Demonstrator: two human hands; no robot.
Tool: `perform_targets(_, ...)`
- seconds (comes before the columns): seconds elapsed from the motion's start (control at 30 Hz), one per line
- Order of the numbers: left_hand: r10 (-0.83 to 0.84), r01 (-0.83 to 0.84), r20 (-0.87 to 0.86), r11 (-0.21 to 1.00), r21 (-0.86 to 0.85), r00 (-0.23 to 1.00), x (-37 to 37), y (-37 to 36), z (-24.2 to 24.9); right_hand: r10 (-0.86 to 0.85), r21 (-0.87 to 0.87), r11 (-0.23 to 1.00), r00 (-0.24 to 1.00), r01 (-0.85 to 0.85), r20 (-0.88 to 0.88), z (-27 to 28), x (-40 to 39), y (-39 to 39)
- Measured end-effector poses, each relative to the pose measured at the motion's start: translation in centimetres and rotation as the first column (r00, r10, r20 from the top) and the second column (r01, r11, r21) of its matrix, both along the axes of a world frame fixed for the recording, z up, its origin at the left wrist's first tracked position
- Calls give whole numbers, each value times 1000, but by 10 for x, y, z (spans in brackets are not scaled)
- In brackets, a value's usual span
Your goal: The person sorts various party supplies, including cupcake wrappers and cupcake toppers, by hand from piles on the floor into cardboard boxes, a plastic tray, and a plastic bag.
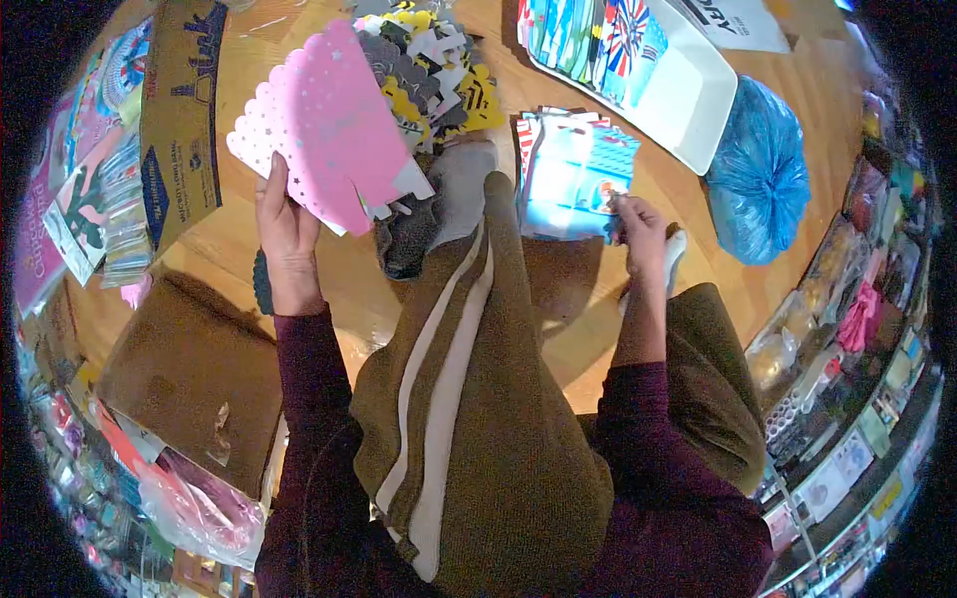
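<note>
My left hand [289,234] is closed on a pink scalloped paper piece [334,120] dotted with small stars, with white tabs at its lower right. The piece appears to be several layers thick. My right hand [638,229] pinches the right edge of a blue printed card [573,189], which lies over a pile of similar red, white and blue pieces. Its fingertips partly cover that edge. Behind the pink piece is a heap of grey, yellow and white paper cut-outs [439,75], partly hidden by it.
A white tray [698,110] with colourful printed pieces stands at the upper right, beside a tied blue plastic bag [763,169]. On the left are a cardboard box [184,130] with packets and a brown box [199,369]. Shelves of goods [837,329] line the right side.
</note>
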State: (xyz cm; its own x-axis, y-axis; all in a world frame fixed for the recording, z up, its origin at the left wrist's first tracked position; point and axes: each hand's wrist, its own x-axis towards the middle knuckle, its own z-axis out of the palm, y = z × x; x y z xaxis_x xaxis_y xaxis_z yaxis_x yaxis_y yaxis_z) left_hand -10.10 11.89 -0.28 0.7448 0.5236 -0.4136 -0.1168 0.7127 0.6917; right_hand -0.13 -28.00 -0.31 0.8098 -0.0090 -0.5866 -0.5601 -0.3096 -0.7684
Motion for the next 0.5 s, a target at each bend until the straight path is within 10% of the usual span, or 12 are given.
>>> perform_targets(0.23, 6, -6, 4, 1000, -30, 1000, -2, 4, -2, 51, -243, 970, 992, -22, 114, -38, -7, 10)
perform_targets(0.3, -9, 9, -4, 999, -36, 1000, -4, 7, -2, 437, -681, 723, 842, -118, 318, -40, -6, 6)
perform_targets(0.5, 265, -254, -50, 953, 167, 963, -21, 41, 8, 525, -724, 668, 797, -170, 297, -23, 1, 8)
